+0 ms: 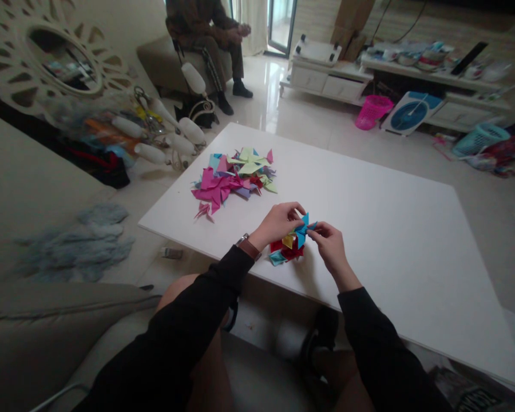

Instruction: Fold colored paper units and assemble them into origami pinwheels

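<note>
Between my two hands is a blue folded-paper crane (301, 230), held above the near part of the white table (369, 229). My left hand (283, 220) pinches its left side, with a watch on that wrist. Fingertips of my right hand (328, 239) close on the crane's right tip. Just below it sit several more folded papers, among them a yellow piece (288, 241), a red piece (292, 252) and a teal piece (277, 258); whether they touch the blue one I cannot tell. Farther left on the table lies a heap of colourful paper cranes (217, 186).
A seated person (217, 40) is on a sofa at the back. White lamp shades (180, 140) stand beyond the table's left edge. Along the far wall are a white cabinet (326, 83), a pink basket (372, 111) and a blue-and-white fan (409, 114).
</note>
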{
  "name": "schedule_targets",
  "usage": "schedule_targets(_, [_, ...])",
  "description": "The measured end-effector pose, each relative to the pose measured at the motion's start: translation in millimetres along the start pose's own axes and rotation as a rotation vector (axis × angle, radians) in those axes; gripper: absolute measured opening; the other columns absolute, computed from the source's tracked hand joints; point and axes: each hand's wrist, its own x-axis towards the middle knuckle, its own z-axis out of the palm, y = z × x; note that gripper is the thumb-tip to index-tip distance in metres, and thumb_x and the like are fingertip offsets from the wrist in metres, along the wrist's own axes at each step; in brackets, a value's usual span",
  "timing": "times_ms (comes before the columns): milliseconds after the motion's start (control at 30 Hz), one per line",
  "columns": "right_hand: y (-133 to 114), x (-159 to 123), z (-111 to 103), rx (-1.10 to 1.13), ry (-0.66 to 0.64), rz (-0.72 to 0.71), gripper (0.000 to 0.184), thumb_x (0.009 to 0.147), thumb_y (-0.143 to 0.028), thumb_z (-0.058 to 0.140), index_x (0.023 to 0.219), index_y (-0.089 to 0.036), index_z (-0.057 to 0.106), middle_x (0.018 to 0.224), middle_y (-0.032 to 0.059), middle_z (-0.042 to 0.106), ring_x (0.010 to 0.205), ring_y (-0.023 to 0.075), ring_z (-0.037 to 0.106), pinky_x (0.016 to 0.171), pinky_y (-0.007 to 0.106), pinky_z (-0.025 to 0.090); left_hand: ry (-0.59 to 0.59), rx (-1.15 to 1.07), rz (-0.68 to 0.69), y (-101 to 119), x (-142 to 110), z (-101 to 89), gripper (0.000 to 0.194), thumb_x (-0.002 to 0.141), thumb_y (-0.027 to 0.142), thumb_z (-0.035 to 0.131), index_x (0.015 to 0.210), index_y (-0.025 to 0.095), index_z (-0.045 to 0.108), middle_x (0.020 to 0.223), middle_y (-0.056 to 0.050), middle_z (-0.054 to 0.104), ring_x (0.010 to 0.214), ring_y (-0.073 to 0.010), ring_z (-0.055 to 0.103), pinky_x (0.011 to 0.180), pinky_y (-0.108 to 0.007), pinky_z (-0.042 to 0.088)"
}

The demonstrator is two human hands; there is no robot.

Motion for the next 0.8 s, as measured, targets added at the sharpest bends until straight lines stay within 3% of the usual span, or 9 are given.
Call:
schedule_targets(100, [-1, -1, 0, -0.012, 0.0, -0.011, 0.018, 0.07, -0.037, 0.078, 0.076, -0.021, 0.072, 0.074, 0.001, 0.07, 0.07, 0.0161, 0.058, 0.072, 0.033, 0.048, -0.003, 0.022, 0.009, 1, -1, -0.5, 0.021, 0.08, 0.011, 0.071, 0.101, 0.015, 0.07, 0.078, -0.001, 0.074, 0.072, -0.0116, 0.069, 0.069, -0.021, 0.053])
schedule_targets(167, [-1, -2, -2, -0.026, 0.007, -0.03, 0.018, 0.072, -0.037, 0.077, 0.076, -0.02, 0.071, 0.072, 0.0005, 0.069, 0.069, 0.0161, 0.059, 0.07, 0.032, 0.048, -0.017, 0.045, 0.022, 0, -1, -0.7, 0.025, 0.081, 0.015, 0.072, 0.106, 0.015, 0.07, 0.091, -0.004, 0.077, 0.074, -0.0113, 0.068, 0.071, -0.022, 0.053])
schedule_targets(300, [2, -1, -23, -0.136, 0.087, -0.05, 0.017, 0.075, -0.037, 0.074, 0.078, -0.02, 0.071, 0.071, 0.0009, 0.069, 0.067, 0.017, 0.06, 0.068, 0.032, 0.047, -0.008, 0.139, 0.031, -1, -2, 0.0, 0.024, 0.085, 0.019, 0.069, 0.109, 0.017, 0.069, 0.114, -0.006, 0.075, 0.076, -0.0104, 0.067, 0.075, -0.024, 0.054])
schedule_targets(400, [5, -1, -60, -0.362, 0.172, -0.051, 0.018, 0.075, -0.036, 0.069, 0.08, -0.02, 0.074, 0.073, 0.0027, 0.072, 0.068, 0.0185, 0.062, 0.069, 0.034, 0.048, 0.002, 0.205, 0.009, -1, -2, 0.3, 0.021, 0.086, 0.016, 0.064, 0.107, 0.017, 0.07, 0.113, -0.005, 0.075, 0.077, -0.011, 0.066, 0.078, -0.025, 0.054])
schedule_targets(600, [19, -16, -162, -0.877, 0.276, 0.068, 0.015, 0.066, -0.031, 0.061, 0.073, -0.023, 0.073, 0.069, 0.0063, 0.072, 0.069, 0.0248, 0.065, 0.072, 0.04, 0.049, -0.008, 0.267, 0.006, -1, -4, 0.0, 0.018, 0.085, 0.013, 0.062, 0.1, 0.017, 0.07, 0.103, -0.004, 0.075, 0.077, -0.0126, 0.065, 0.076, -0.026, 0.053])
schedule_targets(700, [30, -26, -203, -1.008, 0.307, 0.143, 0.016, 0.065, -0.032, 0.061, 0.072, -0.023, 0.072, 0.071, 0.0083, 0.072, 0.071, 0.0272, 0.065, 0.07, 0.041, 0.048, -0.018, 0.292, 0.007, -1, -3, 2.0, 0.016, 0.085, 0.013, 0.061, 0.096, 0.016, 0.071, 0.098, -0.005, 0.075, 0.078, -0.0135, 0.065, 0.076, -0.026, 0.052])
schedule_targets(800, [41, -31, -230, -1.061, 0.287, 0.213, 0.014, 0.063, -0.031, 0.063, 0.07, -0.024, 0.072, 0.07, 0.0084, 0.072, 0.069, 0.0275, 0.065, 0.065, 0.04, 0.048, -0.034, 0.299, 0.0, -2, -3, 5.6, 0.015, 0.085, 0.013, 0.061, 0.096, 0.017, 0.071, 0.097, -0.005, 0.075, 0.076, -0.0134, 0.065, 0.074, -0.026, 0.053])
